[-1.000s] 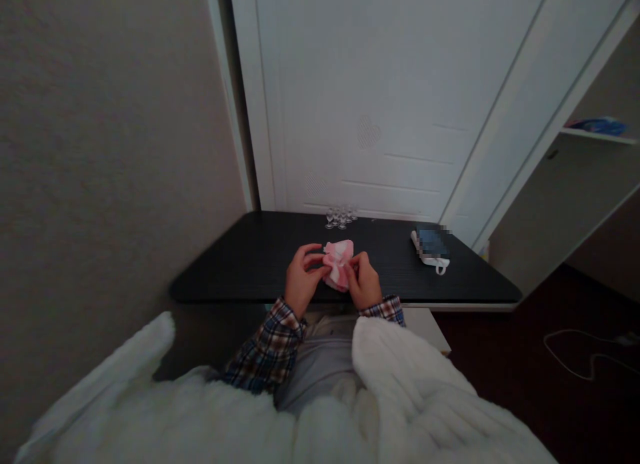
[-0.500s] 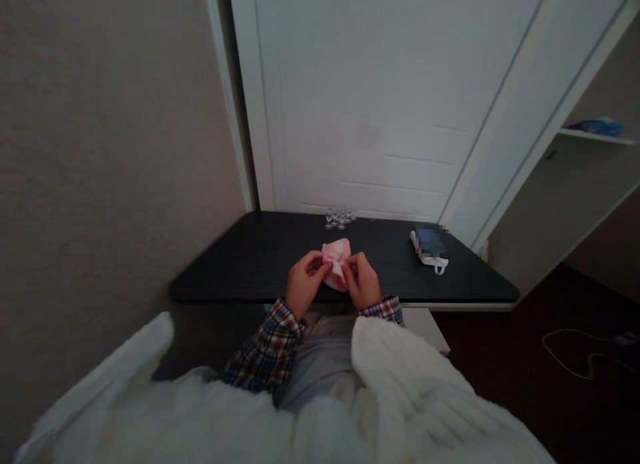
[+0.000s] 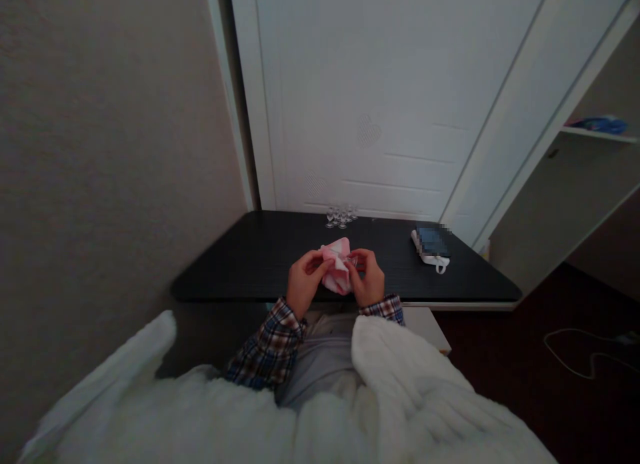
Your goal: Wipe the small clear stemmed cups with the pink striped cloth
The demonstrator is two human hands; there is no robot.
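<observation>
Left grip pinches pink cloth, right grip touching opposite side.

Fingers partly hide the pink-and-white cloth, and pixelation obscures a device.

No words, numbers or brand names can be read. The only clear sign is a heart in fine hatching on the white door; a second hatched mark, lower and to its left, is fainter. The dark device on the table is pixelated — its face illegible — and the blue packet on the shelf is too blurred to read.
</observation>
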